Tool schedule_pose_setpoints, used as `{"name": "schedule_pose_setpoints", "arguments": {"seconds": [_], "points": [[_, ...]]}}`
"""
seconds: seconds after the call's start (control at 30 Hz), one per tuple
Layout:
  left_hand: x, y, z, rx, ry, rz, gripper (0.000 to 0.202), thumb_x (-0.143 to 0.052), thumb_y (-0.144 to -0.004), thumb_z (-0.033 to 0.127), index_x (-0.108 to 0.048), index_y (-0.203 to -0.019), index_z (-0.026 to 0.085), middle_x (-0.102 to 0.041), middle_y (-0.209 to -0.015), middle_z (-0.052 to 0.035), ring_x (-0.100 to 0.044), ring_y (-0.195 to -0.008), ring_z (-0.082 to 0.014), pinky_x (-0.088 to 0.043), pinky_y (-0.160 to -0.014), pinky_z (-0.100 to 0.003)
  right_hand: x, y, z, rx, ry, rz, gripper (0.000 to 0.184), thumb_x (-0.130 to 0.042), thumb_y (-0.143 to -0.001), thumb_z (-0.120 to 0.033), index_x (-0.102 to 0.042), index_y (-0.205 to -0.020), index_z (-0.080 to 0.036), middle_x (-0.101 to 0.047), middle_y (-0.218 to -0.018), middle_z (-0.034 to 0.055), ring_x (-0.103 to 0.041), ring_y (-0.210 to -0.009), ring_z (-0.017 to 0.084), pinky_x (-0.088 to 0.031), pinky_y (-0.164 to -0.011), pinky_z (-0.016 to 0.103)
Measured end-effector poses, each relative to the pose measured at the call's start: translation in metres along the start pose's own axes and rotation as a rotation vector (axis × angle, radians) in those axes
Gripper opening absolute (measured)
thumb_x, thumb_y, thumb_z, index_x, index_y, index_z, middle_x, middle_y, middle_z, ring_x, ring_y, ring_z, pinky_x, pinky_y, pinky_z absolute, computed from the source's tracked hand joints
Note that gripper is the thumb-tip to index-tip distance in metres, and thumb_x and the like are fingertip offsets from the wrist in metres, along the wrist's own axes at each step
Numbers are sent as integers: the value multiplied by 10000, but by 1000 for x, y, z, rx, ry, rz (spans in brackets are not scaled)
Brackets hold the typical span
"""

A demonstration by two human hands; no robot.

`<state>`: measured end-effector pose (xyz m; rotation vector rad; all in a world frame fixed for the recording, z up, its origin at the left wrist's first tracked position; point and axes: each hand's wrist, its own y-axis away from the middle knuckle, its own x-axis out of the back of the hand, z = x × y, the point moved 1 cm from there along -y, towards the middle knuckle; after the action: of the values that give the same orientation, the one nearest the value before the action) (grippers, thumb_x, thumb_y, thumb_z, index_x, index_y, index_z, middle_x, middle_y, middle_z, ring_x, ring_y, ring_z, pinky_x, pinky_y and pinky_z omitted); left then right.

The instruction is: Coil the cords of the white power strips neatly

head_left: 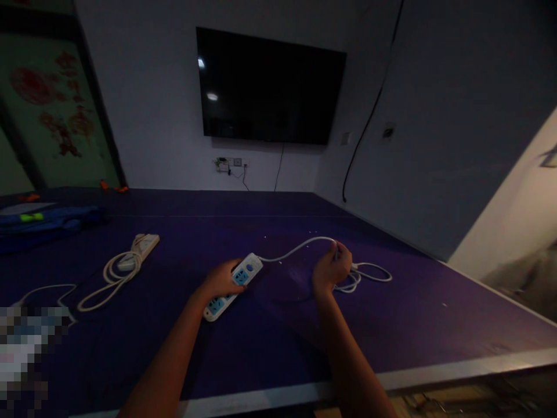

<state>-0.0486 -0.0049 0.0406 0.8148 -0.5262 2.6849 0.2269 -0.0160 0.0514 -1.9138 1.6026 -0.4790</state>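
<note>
My left hand (224,280) is wrapped across the middle of a white power strip (253,262) with blue socket faces, which lies at a slant on the purple table. Out of the strip's far end comes a white cord (296,249), arching to the right. My right hand (333,267) pinches that cord between thumb and fingers, a little above the tabletop. Beyond the right hand, loose loops of the cord (376,271) rest on the table. Part of the strip is hidden under my left fingers.
Another power strip (150,247) with a coiled cream cord (107,284) lies to the left. Blue cloth (56,220) is at the far left. The purple table (278,348) has a white front edge. A black cable (363,133) hangs on the right wall near the television (270,87).
</note>
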Motion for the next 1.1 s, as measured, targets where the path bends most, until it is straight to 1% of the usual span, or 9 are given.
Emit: {"name": "schedule_pose_setpoints", "arguments": {"seconds": [0.13,0.2,0.27,0.47,0.57,0.7,0.83,0.93,1.1], "points": [[-2,3,7,-81,-505,-44,734,-690,-575,262,-469,-1273,217,-550,-1195,-127,-556,-1040,-326,-412,-881,-411,-1,0,1,16,-12,-2,383,-371,-881,-450,-596,-942,-146,-608,-887,103,-563,-850,208,-430,-773,317],[-5,4,8,-97,-637,-66,738,-640,-618,252,-407,-1316,206,-464,-1284,-136,-530,-1074,-311,-401,-900,-396,-1,0,2,30,-16,-5,377,-373,-882,-448,-595,-940,-149,-607,-886,100,-565,-858,208,-431,-772,318],[-8,3,7,-108,-700,-75,726,-598,-655,228,-362,-1342,208,-429,-1312,-133,-504,-1105,-292,-388,-917,-378,-1,0,2,39,-16,-7,373,-371,-883,-448,-594,-941,-154,-607,-890,97,-566,-864,208,-431,-773,321],[-8,0,3,-112,-783,-112,717,-535,-720,168,-289,-1391,227,-510,-1264,-122,-456,-1159,-284,-341,-948,-411,-1,1,1,69,-9,-17,389,-365,-885,-457,-597,-929,-147,-604,-880,98,-560,-847,204,-430,-766,316],[-4,1,0,-106,-764,-109,709,-557,-709,149,-325,-1372,248,-519,-1286,-104,-455,-1172,-282,-304,-980,-432,0,2,-2,95,-8,-31,390,-366,-887,-447,-603,-919,-140,-606,-872,103,-557,-842,205,-427,-761,316],[-1,0,-11,-101,-721,-88,634,-536,-718,97,-404,-1312,273,-494,-1330,-87,-422,-1229,-258,-222,-1041,-470,1,3,-6,144,-15,-54,378,-374,-888,-438,-607,-913,-141,-615,-869,105,-561,-859,211,-422,-789,339],[-2,-3,-29,-50,-752,-67,688,-465,-708,19,-369,-1328,300,-423,-1382,-75,-397,-1261,-240,-185,-1063,-500,0,7,-7,220,-24,-97,364,-377,-895,-427,-611,-907,-149,-625,-867,101,-570,-862,212,-431,-790,351],[-3,-6,-36,-14,-790,-63,707,-443,-704,7,-344,-1349,278,-414,-1375,-97,-389,-1268,-253,-153,-1071,-529,-2,11,-7,302,-38,-123,356,-377,-901,-420,-613,-898,-154,-628,-865,98,-573,-845,207,-440,-799,358],[-1,-8,-37,-2,-831,-50,693,-414,-726,23,-304,-1381,217,-441,-1356,-121,-325,-1301,-263,-86,-1071,-569,-4,14,-6,380,-84,-141,320,-403,-900,-390,-619,-889,-154,-619,-848,92,-567,-849,197,-453,-787,345]]}}
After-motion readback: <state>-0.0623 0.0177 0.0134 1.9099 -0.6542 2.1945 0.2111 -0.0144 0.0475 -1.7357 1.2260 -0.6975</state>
